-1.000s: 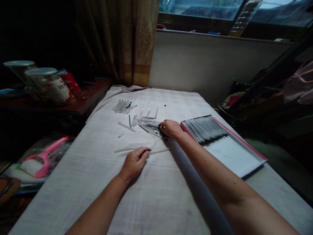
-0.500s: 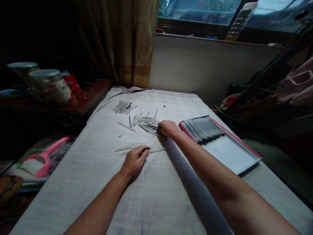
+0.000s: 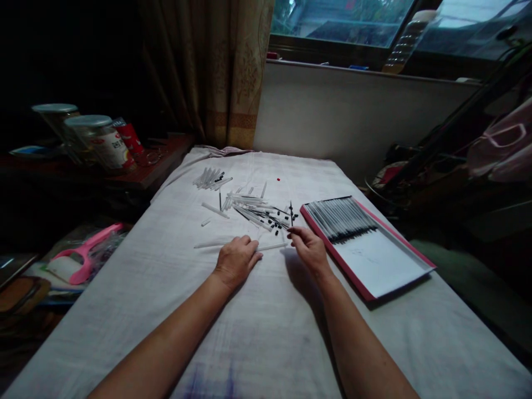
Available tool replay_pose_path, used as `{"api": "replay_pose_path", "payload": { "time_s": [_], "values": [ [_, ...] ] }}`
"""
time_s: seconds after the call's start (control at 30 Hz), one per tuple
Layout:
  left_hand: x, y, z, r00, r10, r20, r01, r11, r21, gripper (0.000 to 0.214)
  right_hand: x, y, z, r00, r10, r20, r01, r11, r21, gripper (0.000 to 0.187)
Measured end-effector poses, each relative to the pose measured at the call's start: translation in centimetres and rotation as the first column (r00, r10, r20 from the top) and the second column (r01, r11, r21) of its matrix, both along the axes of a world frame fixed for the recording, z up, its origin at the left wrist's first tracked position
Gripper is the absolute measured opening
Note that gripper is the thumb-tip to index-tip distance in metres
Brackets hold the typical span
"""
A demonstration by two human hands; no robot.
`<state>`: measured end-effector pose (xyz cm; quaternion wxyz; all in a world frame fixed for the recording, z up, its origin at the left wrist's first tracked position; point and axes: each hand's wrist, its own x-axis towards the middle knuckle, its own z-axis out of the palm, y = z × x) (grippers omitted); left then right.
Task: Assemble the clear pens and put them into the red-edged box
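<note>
Right hand withdrawn from pile ahead-left, pinching dark rod; apparently one singled out. Left hand over pale tube, grip unclear.

Left: two lidded jars and a red container on a dark-red side table, pink plastic item lower down. Back: patterned curtain, window, bottle leaning on the sill.
</note>
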<state>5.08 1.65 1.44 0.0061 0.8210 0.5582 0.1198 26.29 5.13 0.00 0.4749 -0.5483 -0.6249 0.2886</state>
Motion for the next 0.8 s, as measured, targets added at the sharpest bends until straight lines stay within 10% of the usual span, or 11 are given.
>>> {"api": "replay_pose_path", "payload": {
  "time_s": [0.33, 0.6, 0.8],
  "values": [
    [0.6, 1.3, 1.3, 0.999, 0.022, -0.034, -0.026, 0.99, -0.139, 0.03, 0.7, -0.1, -0.1, 0.952, -0.018, -0.304, 0.023, 1.0, 0.013, 0.042],
    [-1.8, 0.9, 0.5, 0.92, -0.021, 0.392, 0.115, 0.969, -0.217, 0.032, 0.6, -0.8, 1.0, 0.908, -0.173, -0.382, 0.204, 0.978, 0.043, 0.043],
    [-2.7, -0.4, 1.5, 0.973, 0.01, 0.231, -0.039, 0.992, 0.121, 0.022, 0.4, -0.9, 1.9, 0.804, -0.147, -0.577, 0.161, 0.987, -0.027, 0.039]
  ]
}}
